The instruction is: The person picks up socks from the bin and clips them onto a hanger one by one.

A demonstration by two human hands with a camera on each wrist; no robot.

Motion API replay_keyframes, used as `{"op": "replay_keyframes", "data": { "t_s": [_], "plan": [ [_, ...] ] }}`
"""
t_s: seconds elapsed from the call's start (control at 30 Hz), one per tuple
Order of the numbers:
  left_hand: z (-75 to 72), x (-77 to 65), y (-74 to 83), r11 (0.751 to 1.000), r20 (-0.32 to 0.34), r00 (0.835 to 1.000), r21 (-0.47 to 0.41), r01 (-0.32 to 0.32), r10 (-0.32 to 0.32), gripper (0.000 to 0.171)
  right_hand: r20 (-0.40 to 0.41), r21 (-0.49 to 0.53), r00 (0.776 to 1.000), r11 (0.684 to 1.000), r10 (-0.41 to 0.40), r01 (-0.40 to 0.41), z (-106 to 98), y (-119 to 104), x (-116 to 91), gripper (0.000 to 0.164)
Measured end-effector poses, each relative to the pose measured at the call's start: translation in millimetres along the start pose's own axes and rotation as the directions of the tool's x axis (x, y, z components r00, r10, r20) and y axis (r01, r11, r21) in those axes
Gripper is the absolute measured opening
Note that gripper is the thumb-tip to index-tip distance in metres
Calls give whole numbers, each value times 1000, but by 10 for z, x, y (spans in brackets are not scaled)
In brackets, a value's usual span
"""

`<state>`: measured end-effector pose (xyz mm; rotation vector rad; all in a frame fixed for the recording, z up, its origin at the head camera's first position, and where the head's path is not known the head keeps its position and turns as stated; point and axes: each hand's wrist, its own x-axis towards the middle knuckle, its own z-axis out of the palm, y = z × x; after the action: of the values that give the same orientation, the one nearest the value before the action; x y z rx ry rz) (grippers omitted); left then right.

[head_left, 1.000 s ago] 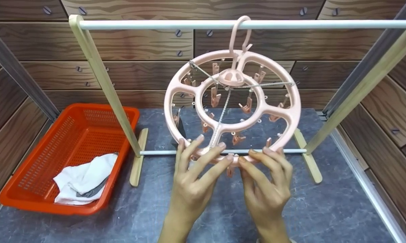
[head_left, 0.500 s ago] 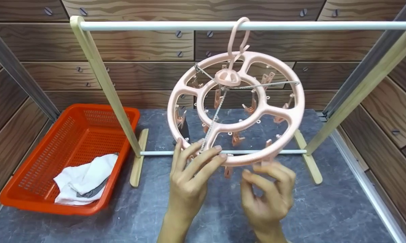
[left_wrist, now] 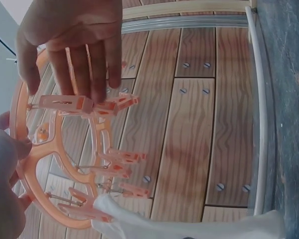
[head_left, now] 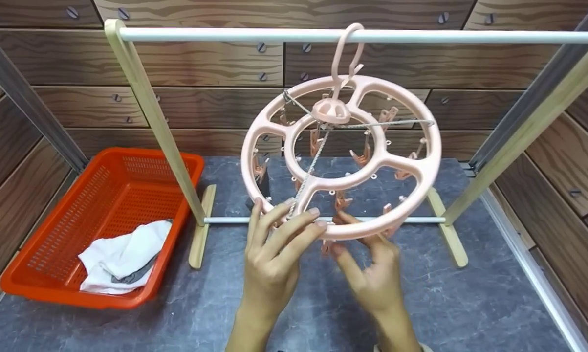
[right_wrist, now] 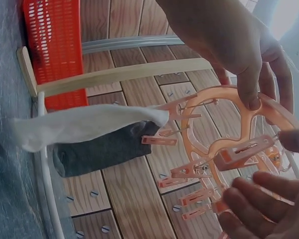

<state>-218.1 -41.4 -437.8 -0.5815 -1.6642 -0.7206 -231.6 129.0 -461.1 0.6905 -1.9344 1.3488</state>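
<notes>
A pink round clip hanger [head_left: 434,142] hangs by its hook from a white bar. My left hand [head_left: 274,264] holds its front rim, thumb beneath and fingers over the top. Just right of it, my right hand [head_left: 372,278] reaches under the rim. Its fingers extend behind a pink clothespin [right_wrist: 244,151] and the thumb is in front; in the left wrist view they look spread, not pinching. Clipped to the hanger's left side, a white sock [right_wrist: 89,124] and a dark grey sock [right_wrist: 104,152] dangle, mostly hidden by the left hand in the head view.
The white bar [head_left: 225,34] rests on wooden posts [head_left: 149,112], with a lower white rod [head_left: 225,220] between the feet. At left stands an orange basket [head_left: 12,274] holding white and grey cloth [head_left: 127,254]. Several other clothespins dangle from the rings.
My right hand has let go of the rim, dropped below it, then moved left to the front clothespin. The hanger has swung slightly right. My left hand stays on the rim.
</notes>
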Motion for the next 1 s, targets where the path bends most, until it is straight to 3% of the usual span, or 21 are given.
{"op": "replay_keyframes", "data": {
  "t_s": [0.13, 0.43, 0.6, 1.0],
  "plan": [
    [-2, 4, 4, 1000, 9, 1000, -4, 13, -13, 24, 70, 3, 995, 998, 64, -65, 15, 1, 0, 51],
    [2, 2, 5, 1000, 11, 1000, -12, 19, -19, 23, 96, 123, 986, 981, 139, -150, 13, -70, 6, 43],
    [4, -2, 6, 1000, 12, 1000, -14, 26, -26, 24, 114, 163, 977, 966, 181, -199, -2, -96, 5, 48],
    [-7, -22, -15, 999, 18, 999, -21, 31, -31, 24, 154, 87, 979, 986, 131, -145, -11, -121, -9, 41]
  ]
}}
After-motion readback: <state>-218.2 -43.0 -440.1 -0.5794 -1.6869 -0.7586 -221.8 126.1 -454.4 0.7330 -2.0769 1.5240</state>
